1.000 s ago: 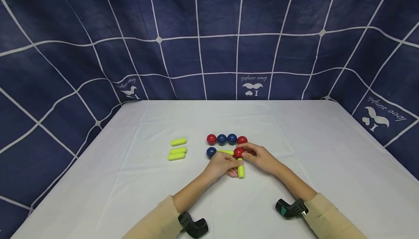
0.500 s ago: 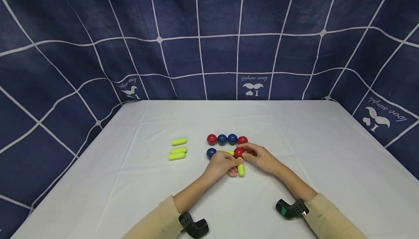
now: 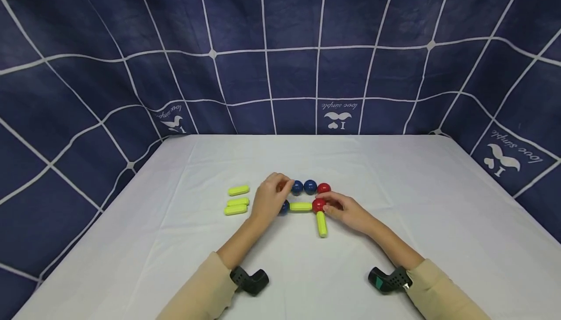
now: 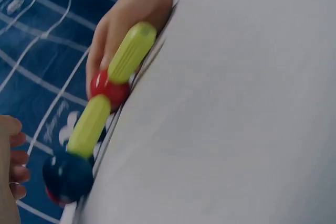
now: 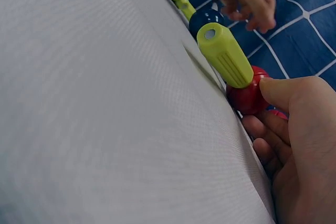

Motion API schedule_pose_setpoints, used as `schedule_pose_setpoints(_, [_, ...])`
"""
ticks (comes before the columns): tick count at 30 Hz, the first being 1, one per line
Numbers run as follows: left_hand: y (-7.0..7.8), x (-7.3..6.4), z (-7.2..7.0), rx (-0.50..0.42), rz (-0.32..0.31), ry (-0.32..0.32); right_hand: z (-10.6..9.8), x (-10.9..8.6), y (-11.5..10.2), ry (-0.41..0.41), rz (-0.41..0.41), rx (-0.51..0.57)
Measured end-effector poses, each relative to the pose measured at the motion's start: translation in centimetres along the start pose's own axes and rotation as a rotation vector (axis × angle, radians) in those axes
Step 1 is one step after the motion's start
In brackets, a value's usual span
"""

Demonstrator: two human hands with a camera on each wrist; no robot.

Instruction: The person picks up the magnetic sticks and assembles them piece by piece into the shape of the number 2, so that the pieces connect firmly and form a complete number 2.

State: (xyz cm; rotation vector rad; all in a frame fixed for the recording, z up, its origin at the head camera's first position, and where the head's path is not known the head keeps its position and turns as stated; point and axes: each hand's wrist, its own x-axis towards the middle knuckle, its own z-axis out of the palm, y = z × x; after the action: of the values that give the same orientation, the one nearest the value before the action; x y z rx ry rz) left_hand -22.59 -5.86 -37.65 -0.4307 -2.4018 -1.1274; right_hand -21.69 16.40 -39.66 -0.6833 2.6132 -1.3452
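Note:
My right hand [image 3: 348, 209] holds a red ball [image 3: 319, 206] between thumb and fingers. Two yellow-green rods join that ball: one rod [image 3: 300, 207] runs left to a blue ball [image 3: 285, 208], the other rod [image 3: 322, 224] points toward me. In the right wrist view this near rod [image 5: 224, 56] has a round metallic spot on its end. My left hand [image 3: 268, 198] hovers at the left end of the back row of balls, fingers loosely bent with nothing between them. It covers most of the leftmost red ball there and part of the joined blue ball.
Behind the joined pieces stand two blue balls [image 3: 304, 187] and a red ball [image 3: 324, 188] in a row. Three loose yellow-green rods [image 3: 237, 202] lie to the left on the white tablecloth [image 3: 210, 159]. A navy checked curtain [image 3: 289, 71] borders the table.
My left hand has let go of the near rod and moved left and back to the row of balls. The right hand stays on the red ball.

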Motion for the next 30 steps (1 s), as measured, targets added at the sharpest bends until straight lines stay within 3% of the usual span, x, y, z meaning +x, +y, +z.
schedule_pose_setpoints(2, [-1.4, 0.3, -0.1, -0.013, -0.027, 0.016, 0.1, 0.0, 0.0, -0.008, 0.001, -0.006])
schedule_pose_setpoints(5, [-2.8, 0.5, -0.1, -0.076, -0.076, -0.013, 0.1, 0.0, 0.0, -0.003, -0.013, -0.016])
schedule_pose_setpoints(11, [-3.9, 0.5, 0.1, -0.09, -0.16, -0.112, 0.0, 0.1, -0.1, 0.01, -0.012, -0.026])
schedule_pose_setpoints(16, [-3.8, 0.8, -0.1, -0.057, -0.258, -0.164, 0.1, 0.3, -0.1, 0.003, -0.001, -0.009])
schedule_pose_setpoints(22, [-3.5, 0.9, -0.4, -0.107, -0.32, -0.095, 0.1, 0.4, -0.2, 0.008, -0.016, -0.021])
schedule_pose_setpoints(26, [-2.9, 0.7, -0.6, -0.167, -0.337, -0.052, 0.1, 0.2, -0.2, 0.008, -0.001, -0.028])
schedule_pose_setpoints(30, [-1.7, -0.3, -1.2, -0.189, -0.315, -0.064, 0.2, 0.0, -0.1, 0.003, 0.003, -0.033])
